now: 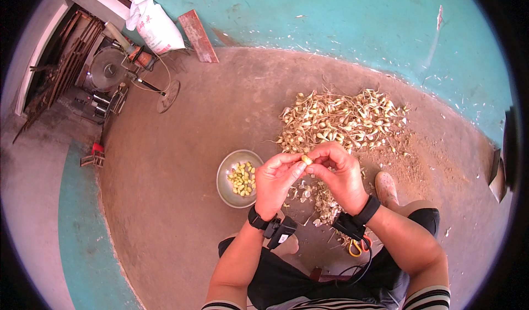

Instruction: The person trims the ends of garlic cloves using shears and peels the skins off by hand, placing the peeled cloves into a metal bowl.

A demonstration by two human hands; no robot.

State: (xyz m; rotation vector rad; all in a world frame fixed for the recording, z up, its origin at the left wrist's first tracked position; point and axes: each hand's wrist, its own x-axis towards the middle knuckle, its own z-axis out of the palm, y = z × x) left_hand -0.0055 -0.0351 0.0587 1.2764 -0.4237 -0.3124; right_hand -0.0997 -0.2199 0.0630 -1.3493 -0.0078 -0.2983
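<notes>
A small yellow-green bulb (306, 159), perhaps a garlic clove, is pinched between the fingertips of both hands. My left hand (276, 180) grips its left side with thumb and forefinger, and my right hand (339, 175) meets it from the right. Left of my left hand, a round metal bowl (224, 189) on the floor holds several peeled bulbs (243, 180). Beyond my hands lies a wide heap of unpeeled bulbs with dry stalks (343, 118). Papery skins (326, 204) litter the floor below my right hand, partly hidden by it.
Scissors with yellow and orange handles (356, 248) lie near my right forearm. At the far left stand a pedestal fan (108, 68), a white woven sack (159, 27) and a reddish board (198, 36) against the wall. Loose soil (417, 161) spreads right of the heap.
</notes>
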